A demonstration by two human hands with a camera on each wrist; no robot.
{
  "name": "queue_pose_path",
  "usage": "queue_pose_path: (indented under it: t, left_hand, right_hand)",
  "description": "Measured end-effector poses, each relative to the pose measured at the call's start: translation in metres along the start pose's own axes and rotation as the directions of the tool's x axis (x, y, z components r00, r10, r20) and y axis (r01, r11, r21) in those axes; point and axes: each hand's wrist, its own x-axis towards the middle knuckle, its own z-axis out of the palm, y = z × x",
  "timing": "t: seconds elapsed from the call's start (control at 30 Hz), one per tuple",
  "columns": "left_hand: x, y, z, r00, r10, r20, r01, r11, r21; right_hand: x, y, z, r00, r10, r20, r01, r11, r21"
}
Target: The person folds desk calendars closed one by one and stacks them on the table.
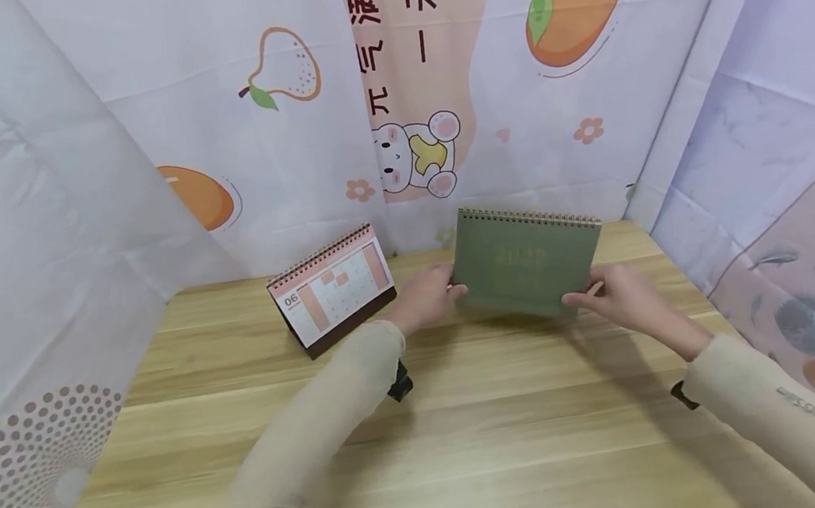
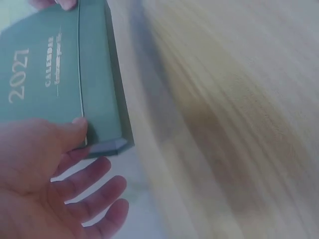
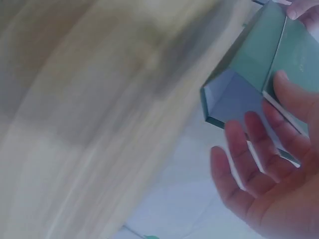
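A green spiral-bound desk calendar [image 1: 527, 261] stands folded like a tent at the back right of the table. My left hand [image 1: 423, 296] pinches its left side; in the left wrist view the thumb lies on the cover and the other fingers spread below. The right hand [image 1: 627, 300] pinches the opposite side, thumb on the front, with several fingers loosely bent beside the open end in the right wrist view. Pale lettering, "CALENDAR" with a year, marks the cover [image 2: 37, 74]. Whether its base touches the table is hard to tell.
Left of the green calendar, a second desk calendar [image 1: 336, 291] with a pink and white page marked 06 stands angled on the wooden table [image 1: 475, 447]. Behind the table hangs a white cloth [image 1: 206, 76] printed with fruit and a cartoon animal. Cloths also hang at both sides.
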Motion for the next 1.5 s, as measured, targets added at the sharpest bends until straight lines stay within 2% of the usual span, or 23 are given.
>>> queue_pose_path:
  t: [0.2, 0.33, 0.47, 0.67, 0.77, 0.97, 1.3, 1.5]
  left_hand:
    - [-0.026, -0.004, -0.015, 0.998, -0.013, -0.068, 0.011, 1.0, -0.025]
    - [-0.044, -0.01, -0.022, 0.997, 0.006, -0.081, -0.011, 0.998, -0.066]
    - [-0.062, -0.017, -0.03, 0.996, 0.046, -0.083, -0.057, 0.99, -0.133]
    - [-0.082, -0.034, -0.039, 0.988, 0.138, -0.068, -0.152, 0.952, -0.265]
    - [-0.086, -0.038, -0.043, 0.988, 0.145, -0.052, -0.154, 0.94, -0.303]
    - [-0.091, -0.042, -0.046, 0.993, 0.119, -0.023, -0.12, 0.935, -0.335]
    - [-0.099, -0.047, -0.047, 0.992, 0.126, -0.018, -0.125, 0.939, -0.32]
    - [-0.101, -0.047, -0.05, 0.993, 0.11, -0.031, -0.114, 0.941, -0.318]
  right_hand:
    - [0.003, -0.014, -0.005, 0.995, -0.048, -0.085, 0.05, 0.999, 0.022]
    - [0.005, -0.022, -0.001, 0.991, -0.085, -0.107, 0.095, 0.991, 0.096]
    - [0.007, -0.028, 0.003, 0.992, -0.1, -0.082, 0.115, 0.972, 0.205]
    - [0.007, -0.036, 0.008, 0.995, -0.095, -0.029, 0.1, 0.946, 0.309]
    - [0.007, -0.039, 0.01, 0.995, -0.096, -0.015, 0.095, 0.937, 0.337]
    - [0.008, -0.043, 0.012, 0.996, -0.086, 0.009, 0.077, 0.933, 0.351]
    - [0.008, -0.048, 0.013, 0.994, -0.088, 0.059, 0.059, 0.924, 0.378]
    - [0.01, -0.052, 0.012, 0.991, -0.087, 0.103, 0.032, 0.893, 0.449]
